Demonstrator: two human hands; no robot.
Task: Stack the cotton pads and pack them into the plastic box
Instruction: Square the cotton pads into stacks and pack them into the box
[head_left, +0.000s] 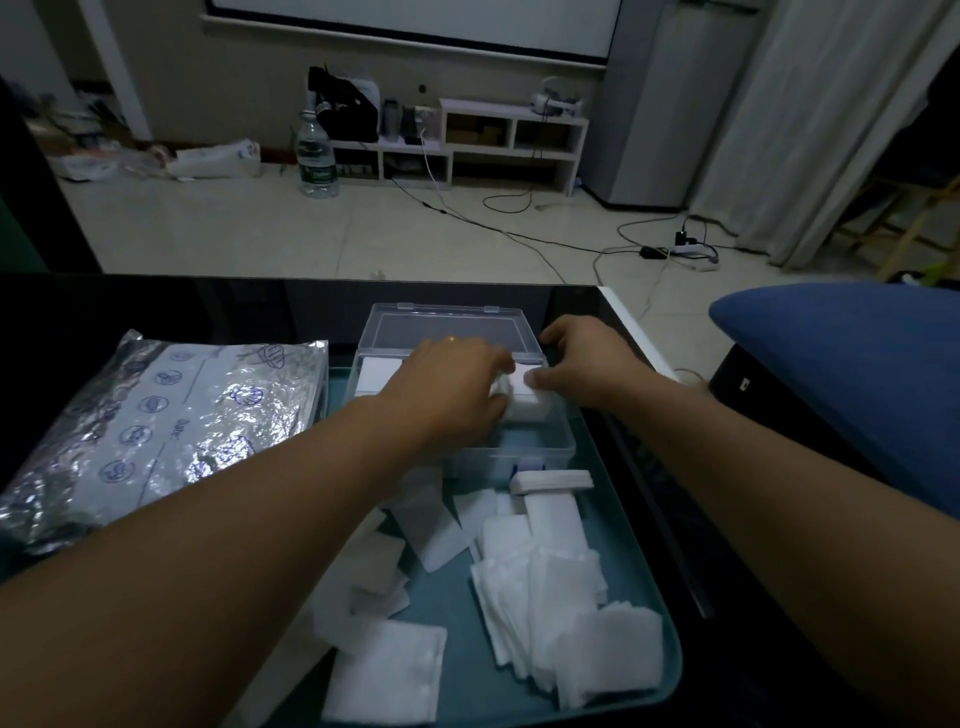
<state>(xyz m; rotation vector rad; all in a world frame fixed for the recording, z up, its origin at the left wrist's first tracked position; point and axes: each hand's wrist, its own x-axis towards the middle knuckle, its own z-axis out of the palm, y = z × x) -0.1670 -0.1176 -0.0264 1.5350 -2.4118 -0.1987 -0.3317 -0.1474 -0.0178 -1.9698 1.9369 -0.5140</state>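
Note:
A clear plastic box (558, 447) stands open on a teal tray (670, 670), its lid (447, 325) tilted back. Inside it, my left hand (447, 387) and my right hand (587, 364) both grip a white stack of cotton pads (524, 400) from opposite sides. Another stack (376, 374) lies in the box's left part. Several loose cotton pads (550, 587) are scattered over the tray in front of the box. A small neat stack (550, 479) lies just before the box's front wall.
A crinkled silver foil bag (161, 426) lies left of the tray on the dark table (156, 301). A blue cushion (852, 374) is to the right. Beyond the table's far edge are the floor, cables and a water bottle (316, 150).

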